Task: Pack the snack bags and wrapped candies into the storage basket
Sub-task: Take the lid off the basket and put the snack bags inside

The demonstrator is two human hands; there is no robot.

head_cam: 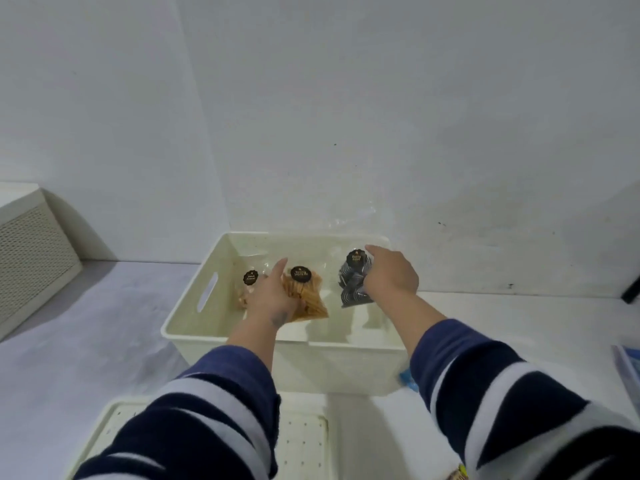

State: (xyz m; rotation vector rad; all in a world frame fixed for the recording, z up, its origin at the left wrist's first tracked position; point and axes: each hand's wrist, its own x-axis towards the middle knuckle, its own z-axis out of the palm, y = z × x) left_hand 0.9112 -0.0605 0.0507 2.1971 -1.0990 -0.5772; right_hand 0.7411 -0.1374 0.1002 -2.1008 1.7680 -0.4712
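- Head view: at the far left, a pale cabinet (33,261) with a finely perforated, mesh-like front stands against the wall.
- A smooth white table (86,327) carries everything; behind it is a plain matte wall.
- At the near edge lies a flat cream plastic lid (304,441), dotted with rows of tiny holes and partly covered by the striped sleeves.
- The storage basket (194,306) is a cream, glossy, rectangular plastic tub with rounded corners and an oblong handle slot in its left wall.
- Inside it at the left, a clear snack bag (246,289) of pale pieces bears a round black scalloped sticker; the print is too blurred to read.
- The left hand (273,296) reaches into the basket, fingers curled round a clear cellophane bag of orange-brown sticks (310,299), which has the same black sticker with unreadable gold lettering.
- To the right, a clear bag of dark candies (353,285), in navy wrappers with thin white stripes, is held above the basket's right side; its black sticker is likewise illegible.
- The right hand (391,271) grips this bag from its right side, forefinger stretched along the top.
- Both sleeves are soft knit, striped navy and white.
- Near the basket's right corner, a small blue object (405,378) peeks out; at the far right edge lies a blue-and-white flat item (628,362), partly out of frame.
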